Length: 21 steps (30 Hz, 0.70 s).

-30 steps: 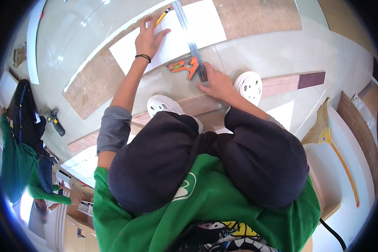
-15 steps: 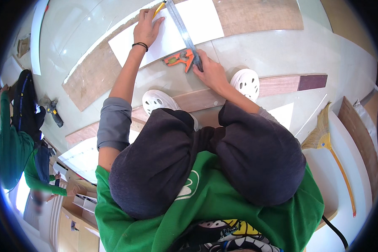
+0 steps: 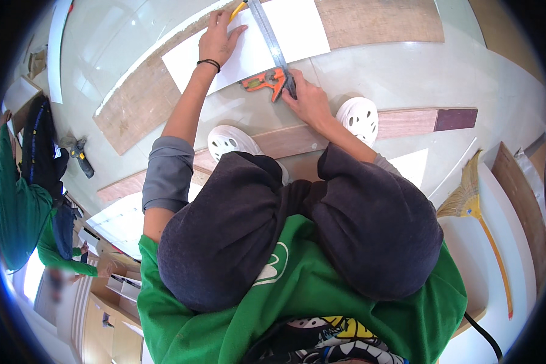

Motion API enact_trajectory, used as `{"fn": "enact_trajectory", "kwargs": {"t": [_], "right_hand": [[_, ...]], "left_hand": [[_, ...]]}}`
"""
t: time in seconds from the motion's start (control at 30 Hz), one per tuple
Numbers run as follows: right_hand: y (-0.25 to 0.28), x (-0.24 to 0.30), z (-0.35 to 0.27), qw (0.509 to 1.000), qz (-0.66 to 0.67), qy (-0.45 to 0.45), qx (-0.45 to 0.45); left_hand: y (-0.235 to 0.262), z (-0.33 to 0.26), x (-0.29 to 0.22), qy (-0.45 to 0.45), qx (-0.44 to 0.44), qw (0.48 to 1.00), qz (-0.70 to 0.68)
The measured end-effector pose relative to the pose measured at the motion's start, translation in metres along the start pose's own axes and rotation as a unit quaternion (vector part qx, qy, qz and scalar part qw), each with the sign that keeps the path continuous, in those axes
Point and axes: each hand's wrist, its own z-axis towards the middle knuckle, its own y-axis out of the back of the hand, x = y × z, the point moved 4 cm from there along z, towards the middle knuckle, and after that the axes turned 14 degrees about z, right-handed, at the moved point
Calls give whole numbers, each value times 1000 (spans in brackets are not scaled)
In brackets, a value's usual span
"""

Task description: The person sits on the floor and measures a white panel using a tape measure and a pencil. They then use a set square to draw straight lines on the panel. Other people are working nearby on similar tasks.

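On a pale glossy floor (image 3: pixel 406 67) lies a long wooden board (image 3: pixel 370 21) with a white sheet (image 3: pixel 255 45) on it. The left hand (image 3: pixel 217 37) has its fingers closed around a yellow pencil (image 3: pixel 238 10) over the sheet. The right hand (image 3: pixel 309 100) presses with bent fingers on the orange head of a metal square (image 3: pixel 272 64), at the sheet's lower edge.

The person wears a green shirt with a white mark on the chest, dark grey trousers, grey sleeves pushed up past the elbows, white perforated clogs (image 3: pixel 232 141), and a thin black band on the left wrist (image 3: pixel 208 63)
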Motion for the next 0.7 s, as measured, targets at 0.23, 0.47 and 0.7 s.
{"fn": "enact_trajectory", "kwargs": {"t": [0.23,0.47,0.7], "right_hand": [[-3,-4,1,1000,-1,-6,-2],[-1,-4,1,1000,18,-17,-6],[-3,-7,1,1000,17,-22,-8]], "left_hand": [[12,-3,-3,-22,-5,999,47],[4,-6,1,13,-9,999,38],[7,-29,-28,-23,14,1000,14]]}}
